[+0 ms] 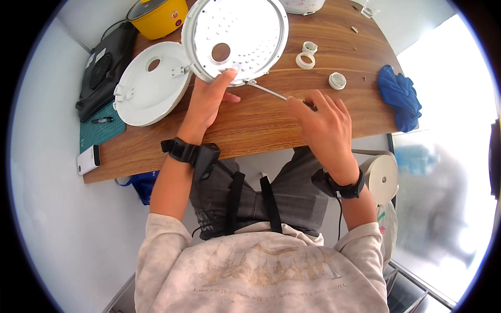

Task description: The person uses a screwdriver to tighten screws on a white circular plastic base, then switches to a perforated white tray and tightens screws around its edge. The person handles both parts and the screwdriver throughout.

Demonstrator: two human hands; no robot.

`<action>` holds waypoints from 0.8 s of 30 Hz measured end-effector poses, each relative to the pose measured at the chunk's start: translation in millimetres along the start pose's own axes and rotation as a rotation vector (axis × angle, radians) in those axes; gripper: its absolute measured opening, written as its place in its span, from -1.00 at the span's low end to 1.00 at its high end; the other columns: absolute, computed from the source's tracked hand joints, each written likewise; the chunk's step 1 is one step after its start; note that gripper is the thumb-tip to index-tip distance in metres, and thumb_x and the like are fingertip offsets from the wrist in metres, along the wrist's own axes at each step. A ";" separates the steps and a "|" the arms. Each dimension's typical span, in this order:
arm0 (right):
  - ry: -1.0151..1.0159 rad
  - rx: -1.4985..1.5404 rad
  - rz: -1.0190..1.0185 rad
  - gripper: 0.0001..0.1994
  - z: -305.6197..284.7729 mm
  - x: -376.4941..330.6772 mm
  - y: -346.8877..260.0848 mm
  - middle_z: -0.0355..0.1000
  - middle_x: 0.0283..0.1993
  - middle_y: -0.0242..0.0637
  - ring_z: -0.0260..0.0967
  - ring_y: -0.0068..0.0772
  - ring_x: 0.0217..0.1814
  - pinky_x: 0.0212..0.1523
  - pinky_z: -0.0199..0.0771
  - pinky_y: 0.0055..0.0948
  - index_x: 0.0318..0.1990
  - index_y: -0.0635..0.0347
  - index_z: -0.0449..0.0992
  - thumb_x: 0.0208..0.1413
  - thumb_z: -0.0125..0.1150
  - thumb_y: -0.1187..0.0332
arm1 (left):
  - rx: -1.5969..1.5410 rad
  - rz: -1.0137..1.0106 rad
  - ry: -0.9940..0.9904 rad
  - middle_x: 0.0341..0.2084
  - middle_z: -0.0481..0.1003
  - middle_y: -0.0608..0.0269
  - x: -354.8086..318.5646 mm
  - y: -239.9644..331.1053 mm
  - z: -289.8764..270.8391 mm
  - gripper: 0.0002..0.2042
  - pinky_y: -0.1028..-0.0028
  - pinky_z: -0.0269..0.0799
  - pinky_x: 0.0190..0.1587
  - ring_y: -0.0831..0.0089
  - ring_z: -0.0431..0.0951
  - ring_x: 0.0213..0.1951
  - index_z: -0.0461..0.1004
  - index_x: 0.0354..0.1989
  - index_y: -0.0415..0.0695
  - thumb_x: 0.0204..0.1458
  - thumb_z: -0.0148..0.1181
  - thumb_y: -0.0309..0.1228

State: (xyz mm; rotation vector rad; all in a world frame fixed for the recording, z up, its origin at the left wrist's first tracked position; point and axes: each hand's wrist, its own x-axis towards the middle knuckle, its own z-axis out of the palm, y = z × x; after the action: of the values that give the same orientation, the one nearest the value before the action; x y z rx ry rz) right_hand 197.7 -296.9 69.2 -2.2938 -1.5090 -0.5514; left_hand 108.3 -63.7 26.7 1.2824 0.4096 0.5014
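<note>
A round lid plate (250,31), metallic inside and dotted with small bumps, is tilted up at the far middle of the table. My left hand (209,99) grips its near edge, thumb on the face near a round hole. My right hand (326,125) is closed round a screwdriver (270,92), whose handle is mostly hidden in the fingers. The screwdriver's tip meets the plate's near rim, just right of my left thumb. Left of the plate lies a white plastic lid cover (148,99) with a round hole and hinge parts; their edges overlap in view.
White round fittings (305,66) and a white cap (337,81) lie at right, with a blue cloth (399,99) beyond. At left are a yellow cooker (163,20), a black appliance (107,65), a green mat (107,133) and a white power bank (88,160).
</note>
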 end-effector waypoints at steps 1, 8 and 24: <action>-0.029 0.078 0.056 -0.77 2.2 -4.5 -0.1 0.37 -0.36 -0.39 0.40 -0.36 -0.32 -0.32 0.27 -0.41 -0.20 0.02 0.53 -0.06 0.27 0.51 | -0.019 -0.006 -0.008 0.06 0.46 0.27 -0.4 1.2 1.2 -0.47 0.51 0.61 -0.35 0.53 0.53 -0.02 0.25 0.28 -0.10 0.15 0.27 -0.32; -0.017 0.945 0.609 -0.77 24.7 -22.9 -9.5 0.42 -0.39 -0.38 0.33 -0.52 -0.33 -0.28 0.34 -0.51 -0.10 0.25 0.52 0.13 0.31 0.37 | -0.066 0.000 -0.093 0.10 0.43 0.12 3.5 -1.0 -1.1 -0.41 0.41 0.66 -0.12 0.39 0.52 0.07 0.22 0.29 -0.21 0.13 0.31 -0.34; -0.193 1.065 0.665 -0.78 37.9 23.0 -10.1 0.40 -0.40 -0.40 0.27 -0.63 -0.39 -0.37 0.30 -0.53 -0.13 0.23 0.54 0.06 0.30 0.41 | -0.128 -0.063 -0.193 0.01 0.53 0.13 2.3 -1.5 -4.7 -0.57 0.42 0.61 0.03 0.40 0.58 -0.01 0.41 0.15 -0.29 0.11 0.34 -0.48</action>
State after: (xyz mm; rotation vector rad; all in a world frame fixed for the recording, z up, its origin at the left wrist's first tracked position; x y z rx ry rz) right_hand 201.7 -256.7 48.3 -1.7702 -0.6824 0.5523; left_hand 107.7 -58.9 24.1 1.1781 0.2512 0.3415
